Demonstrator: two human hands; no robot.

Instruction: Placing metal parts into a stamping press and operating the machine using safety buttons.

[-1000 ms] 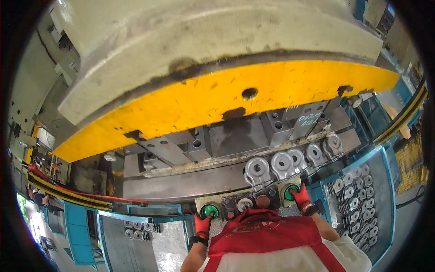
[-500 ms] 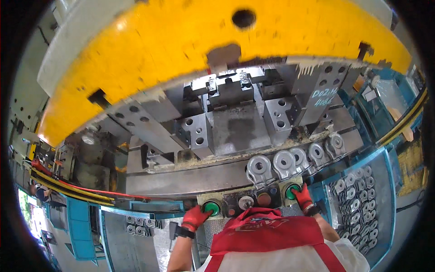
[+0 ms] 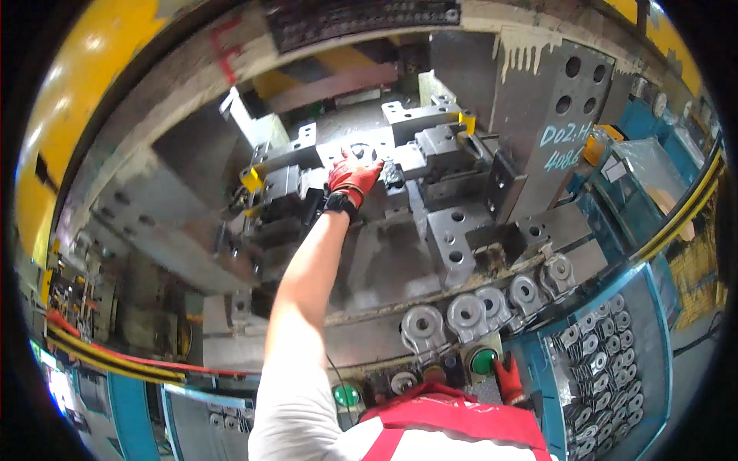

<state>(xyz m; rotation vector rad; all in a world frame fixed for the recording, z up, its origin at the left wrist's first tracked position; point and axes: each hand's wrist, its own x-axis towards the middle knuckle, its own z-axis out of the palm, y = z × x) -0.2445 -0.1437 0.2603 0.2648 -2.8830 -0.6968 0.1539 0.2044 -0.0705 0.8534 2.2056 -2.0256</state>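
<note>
My left hand [image 3: 354,174], in a red glove, reaches deep into the press die. Its fingers curl around a shiny ring-ended metal part [image 3: 360,150] on the bright die block; the palm side is hidden. My right hand [image 3: 509,378], also red-gloved, is at the right edge of the right green button [image 3: 483,361], fingers extended and holding nothing. The left green button [image 3: 347,395] has no hand on it. Along the front ledge of the press stand several grey ring-ended metal parts [image 3: 423,326].
Steel guide blocks [image 3: 452,244] flank the die, with a large upright plate [image 3: 542,138] at right. A blue-framed bin [image 3: 653,323] at right holds rows of similar parts; another bin [image 3: 165,407] with a few is at lower left. Yellow press sides [image 3: 69,92] surround the opening.
My left hand has left the left green button and reached forward into the die. My right hand has stayed beside its button. The view has tilted forward and more of the die interior shows.
</note>
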